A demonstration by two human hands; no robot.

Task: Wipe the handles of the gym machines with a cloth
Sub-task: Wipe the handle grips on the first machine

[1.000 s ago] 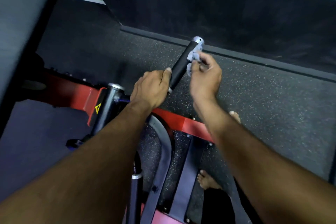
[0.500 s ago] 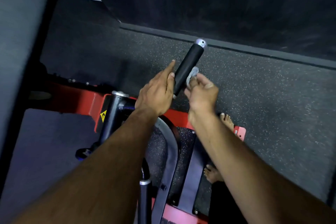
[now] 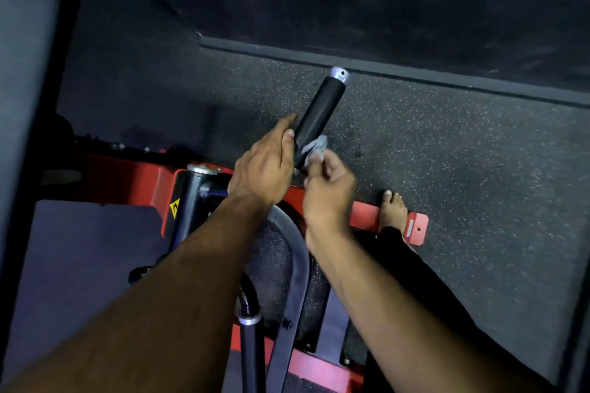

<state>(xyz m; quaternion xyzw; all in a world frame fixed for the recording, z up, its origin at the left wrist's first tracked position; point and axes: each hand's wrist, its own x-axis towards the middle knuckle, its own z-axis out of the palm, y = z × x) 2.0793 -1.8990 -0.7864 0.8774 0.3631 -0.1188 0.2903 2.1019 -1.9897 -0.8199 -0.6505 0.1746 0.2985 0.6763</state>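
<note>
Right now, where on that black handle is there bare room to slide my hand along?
The upper stretch of the black handle is bare, from the grey cloth up to the silver end cap. The lower end is crowded: left hand and right hand.

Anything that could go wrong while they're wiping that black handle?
The cloth is a small wad pinched by the right hand, so it might slip out. The left hand only steadies the handle near its base, so the handle could shift. A bare foot lies against the red frame.
</note>
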